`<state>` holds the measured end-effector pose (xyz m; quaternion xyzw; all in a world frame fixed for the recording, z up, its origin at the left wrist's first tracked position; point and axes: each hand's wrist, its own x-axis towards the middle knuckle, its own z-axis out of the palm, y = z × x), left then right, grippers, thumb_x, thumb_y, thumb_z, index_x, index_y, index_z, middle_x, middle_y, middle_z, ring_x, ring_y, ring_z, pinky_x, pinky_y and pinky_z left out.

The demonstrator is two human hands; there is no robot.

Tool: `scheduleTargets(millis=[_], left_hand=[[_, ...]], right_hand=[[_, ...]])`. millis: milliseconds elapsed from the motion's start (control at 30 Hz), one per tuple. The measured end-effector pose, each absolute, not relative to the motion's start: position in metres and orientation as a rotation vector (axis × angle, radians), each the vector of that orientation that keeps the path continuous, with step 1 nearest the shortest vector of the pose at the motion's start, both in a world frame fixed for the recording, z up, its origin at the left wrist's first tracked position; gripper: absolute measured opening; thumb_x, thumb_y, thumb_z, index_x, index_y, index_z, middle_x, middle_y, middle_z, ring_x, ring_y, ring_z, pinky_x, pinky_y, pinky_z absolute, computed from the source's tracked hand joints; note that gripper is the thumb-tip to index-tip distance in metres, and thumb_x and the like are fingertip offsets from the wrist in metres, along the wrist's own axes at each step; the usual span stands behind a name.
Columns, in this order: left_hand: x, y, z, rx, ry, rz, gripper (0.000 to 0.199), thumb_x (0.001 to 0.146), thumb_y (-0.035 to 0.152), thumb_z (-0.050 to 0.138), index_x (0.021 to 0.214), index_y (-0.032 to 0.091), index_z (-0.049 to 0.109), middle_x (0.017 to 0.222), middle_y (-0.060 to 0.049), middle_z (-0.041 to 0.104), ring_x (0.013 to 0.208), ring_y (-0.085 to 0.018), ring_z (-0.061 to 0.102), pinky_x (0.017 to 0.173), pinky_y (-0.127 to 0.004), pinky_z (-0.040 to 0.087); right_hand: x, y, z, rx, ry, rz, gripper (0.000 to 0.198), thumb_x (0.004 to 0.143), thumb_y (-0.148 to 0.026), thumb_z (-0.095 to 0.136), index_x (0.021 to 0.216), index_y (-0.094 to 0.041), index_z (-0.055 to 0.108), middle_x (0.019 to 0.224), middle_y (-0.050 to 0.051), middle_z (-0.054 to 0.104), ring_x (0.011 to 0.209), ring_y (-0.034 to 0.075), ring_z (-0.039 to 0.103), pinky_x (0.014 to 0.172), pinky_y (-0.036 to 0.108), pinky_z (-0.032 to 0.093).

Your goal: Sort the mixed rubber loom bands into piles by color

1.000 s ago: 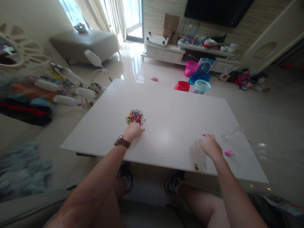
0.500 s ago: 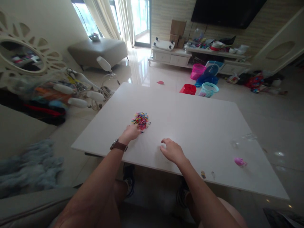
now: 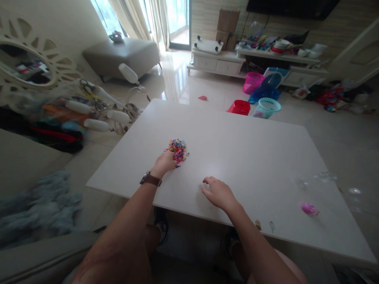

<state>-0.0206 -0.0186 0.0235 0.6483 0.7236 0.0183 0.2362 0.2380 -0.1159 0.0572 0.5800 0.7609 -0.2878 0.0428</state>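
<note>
A pile of small, many-coloured pieces (image 3: 177,146), looped like little clips, lies on the white table (image 3: 231,146). My left hand (image 3: 165,162), with a brown-strapped watch (image 3: 150,179) at the wrist, touches the near edge of that pile. Its fingers are bent together and partly hidden, so what they pinch is too small to name. A few loose pieces lie just beside the pile. To the right, my right hand (image 3: 217,192) hovers low over or rests on the tabletop, thumb and fingers apart, nothing between them.
Near the front right edge lie a small yellow-and-dark piece (image 3: 258,225) and a clear teardrop-shaped piece (image 3: 271,226). Farther right are a pink-purple toy-like item (image 3: 309,209) and transparent items (image 3: 324,176). Beyond the table stand a red bin (image 3: 239,107) and a turquoise basket (image 3: 266,108).
The view has shifted slightly. My left hand stays at the pile's near edge with its fingers a little farther in. My right hand keeps about the same pose.
</note>
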Motion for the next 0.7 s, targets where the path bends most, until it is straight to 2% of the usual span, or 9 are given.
scheduleTargets(millis=[67, 200, 467, 700], left_hand=[[-0.021, -0.018, 0.030, 1.747, 2.034, 0.069, 0.025, 0.078, 0.023, 0.062, 0.094, 0.023, 0.081, 0.093, -0.007, 0.078, 0.088, -0.022, 0.070, 0.076, -0.028, 0.051], [-0.023, -0.018, 0.038, 1.691, 2.178, 0.191, 0.032, 0.078, 0.020, 0.061, 0.103, 0.023, 0.081, 0.103, -0.010, 0.079, 0.097, -0.025, 0.072, 0.082, -0.031, 0.053], [-0.028, -0.022, 0.037, 1.667, 2.225, 0.270, 0.027, 0.085, 0.032, 0.060, 0.101, 0.022, 0.080, 0.099, -0.012, 0.078, 0.095, -0.028, 0.072, 0.082, -0.036, 0.055], [-0.031, -0.021, 0.038, 1.637, 2.269, 0.226, 0.032, 0.089, 0.036, 0.058, 0.109, 0.024, 0.079, 0.110, -0.013, 0.077, 0.103, -0.031, 0.071, 0.086, -0.038, 0.055]], right_hand=[[0.237, -0.114, 0.056, 1.773, 2.325, -0.889, 0.033, 0.097, -0.036, 0.048, 0.120, -0.021, 0.067, 0.123, 0.009, 0.071, 0.109, 0.024, 0.068, 0.088, 0.032, 0.047], [0.237, -0.112, 0.056, 1.773, 2.315, -0.903, 0.034, 0.097, -0.036, 0.048, 0.120, -0.021, 0.067, 0.123, 0.009, 0.072, 0.110, 0.025, 0.068, 0.089, 0.032, 0.048], [0.239, -0.116, 0.056, 1.777, 2.303, -0.914, 0.034, 0.096, -0.036, 0.048, 0.120, -0.022, 0.068, 0.122, 0.009, 0.073, 0.110, 0.026, 0.069, 0.088, 0.033, 0.048], [0.238, -0.114, 0.053, 1.722, 2.297, -0.911, 0.036, 0.096, -0.037, 0.048, 0.121, -0.021, 0.068, 0.122, 0.009, 0.073, 0.110, 0.027, 0.069, 0.087, 0.035, 0.049]])
